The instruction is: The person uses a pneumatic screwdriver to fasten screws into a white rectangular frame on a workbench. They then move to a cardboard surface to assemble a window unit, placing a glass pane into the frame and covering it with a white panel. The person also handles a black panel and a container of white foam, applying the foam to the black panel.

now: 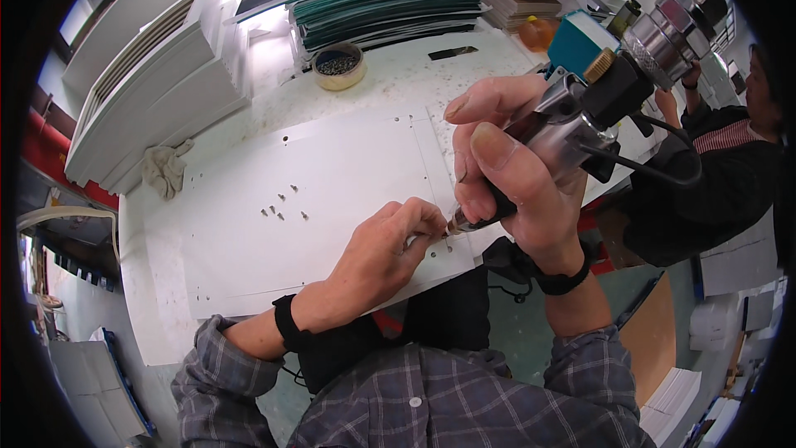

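Observation:
A white sheet panel (240,265) lies flat before me, with small holes and fasteners along its edges. My right hand (535,207) is wrapped round a power screwdriver (564,145), a metal-bodied tool with a cable, tilted so its tip points down and left. That tip meets the panel near its right edge. Beside the tip, my left hand (373,261) rests on the panel with thumb and forefinger pinched together; what they hold is too small to make out. Several loose small screws (282,207) lie mid-panel, left of my left hand.
A round tub (340,76) of small metal parts stands behind the panel, near a dark flat blade (453,53). Stacked teal-edged sheets (390,12) and white panels (166,83) line the back and left. A rag (166,170) lies left. Another person (713,166) works at right.

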The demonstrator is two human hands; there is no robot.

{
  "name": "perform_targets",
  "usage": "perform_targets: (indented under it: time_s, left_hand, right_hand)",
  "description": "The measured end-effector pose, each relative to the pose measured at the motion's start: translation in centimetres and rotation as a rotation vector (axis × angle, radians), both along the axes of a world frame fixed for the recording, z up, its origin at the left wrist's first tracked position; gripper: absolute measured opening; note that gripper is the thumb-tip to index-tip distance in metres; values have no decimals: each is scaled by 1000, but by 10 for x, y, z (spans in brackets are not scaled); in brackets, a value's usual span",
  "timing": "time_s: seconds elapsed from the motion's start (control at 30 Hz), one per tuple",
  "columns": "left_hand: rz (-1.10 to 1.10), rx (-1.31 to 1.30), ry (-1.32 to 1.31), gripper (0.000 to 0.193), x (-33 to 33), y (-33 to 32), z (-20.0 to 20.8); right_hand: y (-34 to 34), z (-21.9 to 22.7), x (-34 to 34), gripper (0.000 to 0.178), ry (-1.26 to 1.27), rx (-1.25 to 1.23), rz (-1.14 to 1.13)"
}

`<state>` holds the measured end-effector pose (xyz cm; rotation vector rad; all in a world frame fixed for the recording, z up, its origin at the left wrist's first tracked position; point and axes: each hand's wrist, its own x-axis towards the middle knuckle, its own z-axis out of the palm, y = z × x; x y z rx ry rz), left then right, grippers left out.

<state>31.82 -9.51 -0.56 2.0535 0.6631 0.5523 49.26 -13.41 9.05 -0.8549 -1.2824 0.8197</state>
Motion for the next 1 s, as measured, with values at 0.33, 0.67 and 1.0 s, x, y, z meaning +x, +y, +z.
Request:
perform_targets:
  time_s: [0.33, 0.67, 1.0]
  left_hand:
    - [-137, 136, -14, 72, -21, -5, 0]
    - [-140, 393, 56, 82, -22, -16, -5]
    - [88, 459, 94, 53, -35, 0, 7]
  right_hand:
    - [-1, -14, -3, 18, -74, -17, 24]
    - [5, 9, -11, 25, -49, -6, 62]
    - [28, 32, -11, 40, -2, 227, -144]
